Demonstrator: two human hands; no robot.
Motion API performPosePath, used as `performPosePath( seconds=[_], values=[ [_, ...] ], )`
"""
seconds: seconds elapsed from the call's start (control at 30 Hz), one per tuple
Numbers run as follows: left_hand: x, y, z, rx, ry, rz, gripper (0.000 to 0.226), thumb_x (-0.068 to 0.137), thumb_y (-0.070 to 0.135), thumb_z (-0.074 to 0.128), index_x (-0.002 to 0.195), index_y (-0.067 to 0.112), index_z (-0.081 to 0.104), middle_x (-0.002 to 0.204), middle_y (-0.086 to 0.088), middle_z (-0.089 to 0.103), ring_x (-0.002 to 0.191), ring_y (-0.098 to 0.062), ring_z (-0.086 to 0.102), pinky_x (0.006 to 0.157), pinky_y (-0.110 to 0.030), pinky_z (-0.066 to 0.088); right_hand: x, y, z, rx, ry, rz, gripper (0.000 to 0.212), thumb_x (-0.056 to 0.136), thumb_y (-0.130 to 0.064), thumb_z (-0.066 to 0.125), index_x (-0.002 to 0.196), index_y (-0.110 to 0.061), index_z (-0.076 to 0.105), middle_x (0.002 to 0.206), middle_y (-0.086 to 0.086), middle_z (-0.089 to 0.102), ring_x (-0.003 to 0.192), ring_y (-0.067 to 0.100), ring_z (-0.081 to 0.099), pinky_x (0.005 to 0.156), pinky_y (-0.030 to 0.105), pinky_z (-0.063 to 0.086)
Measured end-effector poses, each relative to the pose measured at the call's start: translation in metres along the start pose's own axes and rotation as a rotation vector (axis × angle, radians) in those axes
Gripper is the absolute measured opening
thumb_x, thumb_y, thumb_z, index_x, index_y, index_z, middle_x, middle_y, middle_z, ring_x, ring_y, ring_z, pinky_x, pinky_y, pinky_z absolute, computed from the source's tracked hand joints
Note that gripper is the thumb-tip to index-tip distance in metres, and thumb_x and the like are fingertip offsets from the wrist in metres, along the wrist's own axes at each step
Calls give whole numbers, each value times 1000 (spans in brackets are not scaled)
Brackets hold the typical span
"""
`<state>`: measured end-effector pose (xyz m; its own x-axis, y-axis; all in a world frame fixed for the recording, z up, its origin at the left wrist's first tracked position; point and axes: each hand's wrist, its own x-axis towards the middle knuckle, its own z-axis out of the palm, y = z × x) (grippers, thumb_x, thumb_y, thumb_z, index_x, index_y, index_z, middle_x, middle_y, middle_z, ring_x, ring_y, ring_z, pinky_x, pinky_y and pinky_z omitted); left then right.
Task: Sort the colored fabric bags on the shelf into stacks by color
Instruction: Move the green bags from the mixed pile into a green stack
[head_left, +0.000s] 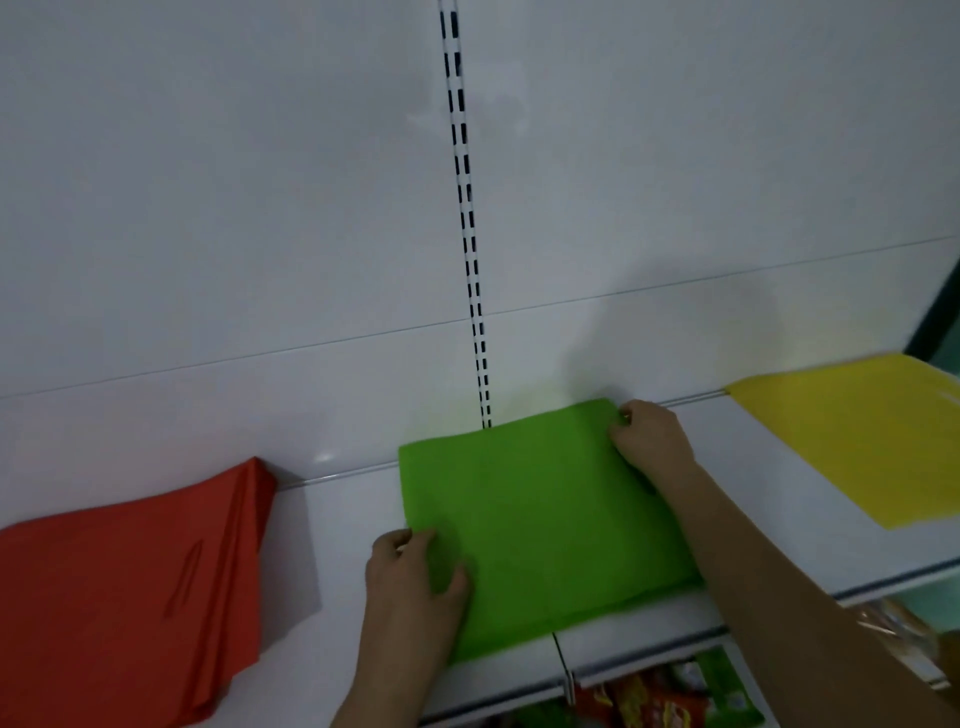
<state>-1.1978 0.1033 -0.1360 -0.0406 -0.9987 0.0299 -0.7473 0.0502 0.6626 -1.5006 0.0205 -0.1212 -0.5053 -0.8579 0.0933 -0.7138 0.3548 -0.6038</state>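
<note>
Head view, shelf: your white shelf runs across the lower half of the frame, with three colour groups lying well apart on it
Head view, green stack: the green bags sit at lower centre, back edge against the rear panel just under the slotted upright
Head view, left hand: your left hand is the grip on the near left corner of the green stack, thumb on top and fingers curled over the edge, grasping the fabric
Head view, right hand: your right hand pinches the far right corner of the same stack, fingers curled onto it
Head view, red stack: the red bags lie at lower left, several layers, edges fanned and not flush
Head view, yellow stack: the yellow bags lie flat at the right edge
Head view, below: packaged goods show on a lower shelf
Progress: judged from this, sorting looks nearly done, since no mixed pile is visible; squaring the green stack and perhaps the red one seems to be what remains
</note>
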Motion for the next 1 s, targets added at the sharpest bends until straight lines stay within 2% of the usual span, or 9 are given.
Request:
performPosePath(
  seconds=[0.1, 0.13, 0.2, 0.3, 0.37, 0.47, 0.63, 0.83, 1.0],
  values=[
    [-1, 3, 2, 10, -23, -15, 57, 88, 33, 70, 138, 14, 53, 150, -13, 36, 137, -27, 37, 113, -27, 26, -3, -5, -5, -26, -57, 31, 27, 96, -24, 50, 107, -1, 60, 113, 21, 62, 101, 31, 56, 77, 34, 42],
    [-1, 4, 3, 16, -33, -17, 58, 89, 35, 67, 141, 15, 51, 154, -12, 31, 140, -26, 33, 115, -26, 23, -6, -10, -7, -48, -67, 38, 27, 96, -25, 49, 104, -1, 58, 113, 21, 61, 101, 31, 55, 79, 35, 44],
    [-3, 6, 1, 4, -35, -11, 60, 92, 38, 63, 145, 18, 45, 159, -10, 24, 145, -24, 27, 116, -25, 20, -17, -24, -10, -94, -4, 7, 31, 97, -27, 48, 112, -2, 57, 118, 21, 58, 109, 35, 53, 87, 40, 46],
    [-6, 4, -9, -31, 36, 57, 58, 93, 38, 61, 147, 25, 42, 161, -3, 20, 147, -17, 23, 114, -18, 17, -44, -66, -10, 16, 226, -168, 38, 98, -27, 48, 131, -8, 55, 129, 15, 56, 117, 32, 50, 92, 41, 44],
    [-9, 0, -23, -57, 116, 122, 53, 94, 36, 61, 144, 29, 45, 159, 4, 26, 145, -9, 25, 110, -13, 15, -66, -107, -3, 185, 247, -342, 37, 99, -28, 49, 132, -13, 57, 130, 6, 58, 119, 25, 50, 97, 39, 43],
    [-18, -10, -56, -62, 243, 192, 49, 96, 36, 59, 143, 28, 48, 153, 12, 35, 140, 0, 31, 109, -7, 18, -94, -170, 18, 385, 178, -517, 40, 97, -32, 49, 130, -14, 60, 126, 4, 62, 117, 25, 54, 100, 37, 43],
    [-39, -47, -135, -39, 426, 248, 46, 96, 37, 54, 141, 26, 50, 142, 18, 43, 132, 7, 38, 106, -6, 26, -153, -279, 58, 524, 26, -630, 42, 99, -32, 50, 137, -15, 54, 136, 2, 57, 128, 20, 48, 108, 35, 36],
    [-82, -136, -234, -25, 641, 128, 44, 99, 43, 49, 143, 34, 45, 140, 24, 42, 130, 9, 37, 106, -10, 29, -250, -397, 117, 616, -178, -756, 42, 100, -29, 51, 139, -12, 53, 141, 4, 55, 132, 22, 46, 109, 32, 33],
    [-130, -233, -315, -23, 744, -13, 44, 100, 46, 48, 143, 37, 43, 138, 26, 42, 128, 10, 37, 101, -7, 29, -345, -477, 178, 669, -318, -765, 44, 100, -31, 49, 141, -14, 50, 145, 4, 51, 134, 20, 44, 109, 30, 32]
  ],
)
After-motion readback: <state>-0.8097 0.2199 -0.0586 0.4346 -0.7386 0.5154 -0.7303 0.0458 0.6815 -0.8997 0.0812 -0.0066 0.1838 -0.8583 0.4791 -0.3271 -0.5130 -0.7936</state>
